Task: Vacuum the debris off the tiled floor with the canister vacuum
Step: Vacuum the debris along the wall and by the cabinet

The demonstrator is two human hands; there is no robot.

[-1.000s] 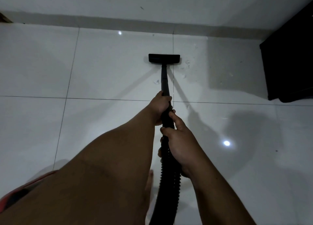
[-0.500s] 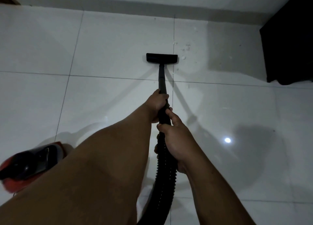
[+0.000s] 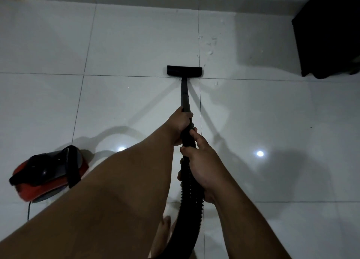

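Nearest, right hand (image 3: pixel 202 161) wrapped around the ribbed hose (image 3: pixel 190 192), left hand (image 3: pixel 180 122) gripping the black wand (image 3: pixel 185 95) just ahead of it; red canister vacuum (image 3: pixel 46 173) parked to the left on the tiled floor (image 3: pixel 136 44). Farther out, floor nozzle (image 3: pixel 184 71) flat at a grout line, pale debris (image 3: pixel 209 46) scattered just beyond and right. Best pushed forward and rightward, nozzle kept flat, strokes slow and overlapping.

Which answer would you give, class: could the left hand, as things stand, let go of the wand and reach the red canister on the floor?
Probably yes. The left hand grips the wand; the canister sits on that arm's own side, with bare floor between. The person would likely have to bend.
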